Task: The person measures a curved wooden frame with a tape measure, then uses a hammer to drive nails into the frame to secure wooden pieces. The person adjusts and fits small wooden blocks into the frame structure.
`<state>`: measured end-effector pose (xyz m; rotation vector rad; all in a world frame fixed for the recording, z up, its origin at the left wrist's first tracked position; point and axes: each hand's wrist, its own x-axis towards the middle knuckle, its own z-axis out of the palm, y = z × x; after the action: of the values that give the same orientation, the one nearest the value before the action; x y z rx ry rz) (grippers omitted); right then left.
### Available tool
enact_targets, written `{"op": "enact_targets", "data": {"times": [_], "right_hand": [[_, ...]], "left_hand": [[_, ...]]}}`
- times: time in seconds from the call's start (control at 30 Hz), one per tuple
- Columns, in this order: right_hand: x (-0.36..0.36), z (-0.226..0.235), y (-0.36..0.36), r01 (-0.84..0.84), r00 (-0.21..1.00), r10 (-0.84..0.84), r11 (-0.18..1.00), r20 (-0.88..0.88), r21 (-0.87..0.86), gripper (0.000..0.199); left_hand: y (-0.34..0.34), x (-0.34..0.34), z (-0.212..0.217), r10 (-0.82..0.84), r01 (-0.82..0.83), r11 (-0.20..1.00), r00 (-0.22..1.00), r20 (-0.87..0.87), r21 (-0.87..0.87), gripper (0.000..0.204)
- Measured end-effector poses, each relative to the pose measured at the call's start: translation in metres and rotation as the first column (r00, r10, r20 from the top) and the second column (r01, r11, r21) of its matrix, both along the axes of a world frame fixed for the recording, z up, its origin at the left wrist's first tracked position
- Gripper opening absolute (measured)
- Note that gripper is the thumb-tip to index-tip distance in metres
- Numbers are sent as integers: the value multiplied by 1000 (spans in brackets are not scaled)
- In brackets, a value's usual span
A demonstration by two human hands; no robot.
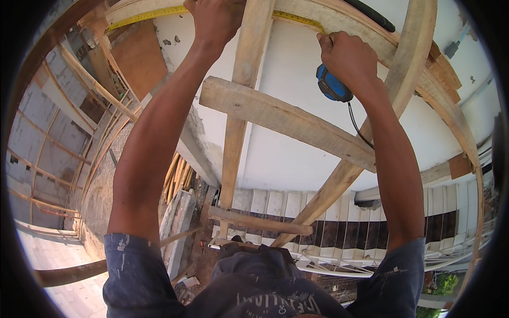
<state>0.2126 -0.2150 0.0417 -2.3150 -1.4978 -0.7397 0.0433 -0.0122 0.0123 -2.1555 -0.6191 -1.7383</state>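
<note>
A yellow measuring tape blade (pixel 143 17) lies along a wooden beam (pixel 363 40) at the top of the view. My right hand (pixel 350 55) is closed on the tape measure near the right end of the visible blade. Its blue and black case (pixel 332 85) shows under the palm, with a dark wrist cord (pixel 352 116) trailing from it. Farther left, my left hand (pixel 217 21) rests against the beam over the blade, fingers curled. The picture's upper edge cuts those fingertips off, so anything in them is hidden. Between my arms stands a rough wooden ladder (pixel 286 119).
A white wall (pixel 297 153) is behind the ladder. A dark tube (pixel 374 16) lies by the beam at upper right. Far below are a lower rung (pixel 260 220), white slats (pixel 450 199) and bamboo poles (pixel 177 177). Pole framing (pixel 40 140) stands at left.
</note>
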Motion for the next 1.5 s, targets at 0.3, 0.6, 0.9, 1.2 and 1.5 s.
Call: {"op": "enact_targets", "data": {"times": [0.3,0.6,0.9,1.2,1.5], "right_hand": [[-26,7,36,-10,1000,9,1000,7,7,47],[-30,0,42,70,994,-65,996,-91,48,47],[-31,-14,49,56,987,-26,980,-158,189,40],[-37,-24,50,77,979,-62,994,-192,76,30],[-36,-13,30,-140,908,79,983,-412,-120,47]], "left_hand": [[-9,3,2,59,-59,998,997,51,9,10],[-10,2,0,9,-16,997,996,91,72,8],[-15,0,1,71,-75,995,995,66,65,9],[-9,-2,-4,112,-112,993,994,3,23,14],[1,-3,-3,134,-137,990,988,-81,-31,20]]}}
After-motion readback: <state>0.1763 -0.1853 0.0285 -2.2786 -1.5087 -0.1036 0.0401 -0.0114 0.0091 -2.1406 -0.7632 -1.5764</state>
